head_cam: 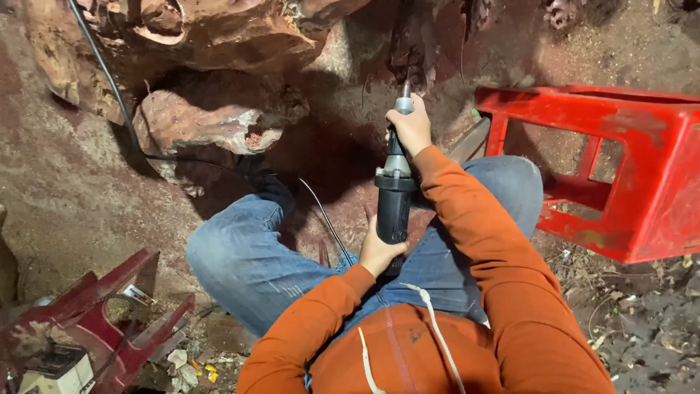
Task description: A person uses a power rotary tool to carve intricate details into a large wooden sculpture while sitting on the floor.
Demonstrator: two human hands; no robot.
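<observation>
Hands: left hand (379,252) grips die grinder (394,195) body | right hand (410,128) wraps neck | tip at carved wood (219,124)

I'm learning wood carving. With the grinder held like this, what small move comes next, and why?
Probably ease the grinder tip forward into the dark hollow of the root: the right hand steers its nose there, the left hand braces its rear.

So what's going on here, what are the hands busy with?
A person in an orange hoodie sits on the dusty ground, holding a black rotary power tool with both hands. The right hand grips near the tip, which points at a large reddish wood root; the left hand holds the rear of the body. A red plastic stool lies tipped over beside them.
</observation>
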